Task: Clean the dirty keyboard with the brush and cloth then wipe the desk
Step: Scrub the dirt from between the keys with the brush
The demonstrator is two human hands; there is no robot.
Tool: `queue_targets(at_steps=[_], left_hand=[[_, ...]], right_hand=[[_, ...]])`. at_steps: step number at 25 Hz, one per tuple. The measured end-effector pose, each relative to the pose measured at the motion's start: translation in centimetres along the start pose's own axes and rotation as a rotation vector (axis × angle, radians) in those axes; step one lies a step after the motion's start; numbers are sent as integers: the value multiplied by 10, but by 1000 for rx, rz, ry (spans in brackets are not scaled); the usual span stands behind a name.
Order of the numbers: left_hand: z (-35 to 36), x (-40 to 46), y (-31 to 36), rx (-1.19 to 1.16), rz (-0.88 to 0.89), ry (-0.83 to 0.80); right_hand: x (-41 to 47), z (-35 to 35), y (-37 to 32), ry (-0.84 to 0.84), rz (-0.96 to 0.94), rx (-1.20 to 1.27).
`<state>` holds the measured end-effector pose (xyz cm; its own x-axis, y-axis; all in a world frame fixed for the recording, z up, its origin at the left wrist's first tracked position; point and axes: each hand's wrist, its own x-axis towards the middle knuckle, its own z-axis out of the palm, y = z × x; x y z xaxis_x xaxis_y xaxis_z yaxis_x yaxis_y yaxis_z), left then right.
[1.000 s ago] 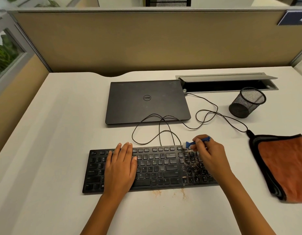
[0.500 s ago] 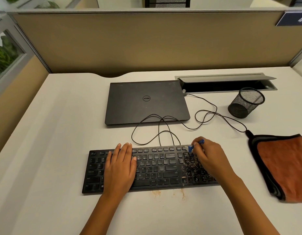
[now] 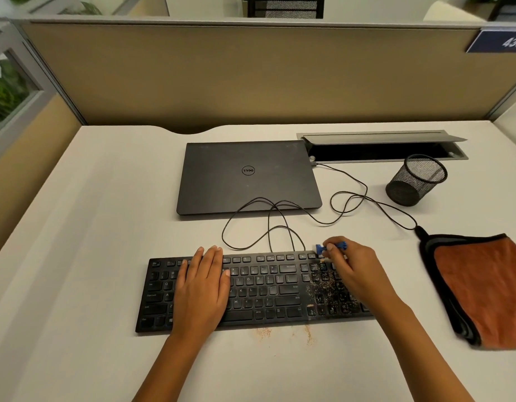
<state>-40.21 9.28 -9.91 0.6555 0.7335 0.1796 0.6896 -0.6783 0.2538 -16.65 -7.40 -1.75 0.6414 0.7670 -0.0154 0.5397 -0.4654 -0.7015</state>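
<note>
A black keyboard [image 3: 268, 288] lies across the near part of the white desk [image 3: 91, 227]. Tan crumbs cover its right-hand keys, and small crumb patches [image 3: 264, 332] lie on the desk just in front of it. My left hand [image 3: 203, 285] rests flat on the left keys with straight fingers. My right hand [image 3: 352, 271] pinches a small blue brush [image 3: 320, 248] at the keyboard's top right edge; its bristle end is mostly hidden by my fingers. An orange cloth [image 3: 483, 285] with black edging lies folded at the right.
A closed dark laptop [image 3: 248, 177] sits behind the keyboard. A thin black cable [image 3: 349, 198] loops between them toward an open grey cable tray [image 3: 381, 146]. A black mesh pen cup [image 3: 416, 184] leans at the back right. Partition walls enclose the desk.
My right hand swept the brush down onto the crumbed keys half a second ago, then back up to the keyboard's top edge. My left hand stayed put.
</note>
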Motion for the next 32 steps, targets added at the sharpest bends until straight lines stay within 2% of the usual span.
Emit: queue_targets(at_steps=[3, 5, 7, 10, 12, 14, 17, 19, 21, 23, 28, 32], left_hand=[[0, -1, 0, -9, -8, 0], [1, -1, 0, -13, -8, 1], [0, 0, 0, -17, -10, -2], [1, -1, 0, -14, -8, -5], [1, -1, 0, -8, -3, -4], [2, -1, 0, -4, -4, -3], [2, -1, -1, 2, -4, 1], [2, -1, -1, 2, -1, -1], [2, -1, -1, 3, 0, 1], [2, -1, -1, 4, -3, 1], [1, -1, 0, -2, 3, 10], [1, -1, 0, -3, 1, 9]], right_hand=[[1, -3, 0, 11, 39, -1], [2, -5, -1, 77, 72, 106], [2, -4, -2, 66, 100, 181], [2, -2, 3, 40, 107, 56], [3, -5, 7, 127, 103, -14], [3, -7, 8, 191, 96, 62], [-1, -2, 5, 91, 134, 200], [-1, -1, 7, 51, 144, 126], [0, -5, 8, 122, 119, 23], [0, -7, 6, 184, 62, 30], [-5, -1, 8, 96, 24, -7], [-7, -3, 15, 221, 30, 9]])
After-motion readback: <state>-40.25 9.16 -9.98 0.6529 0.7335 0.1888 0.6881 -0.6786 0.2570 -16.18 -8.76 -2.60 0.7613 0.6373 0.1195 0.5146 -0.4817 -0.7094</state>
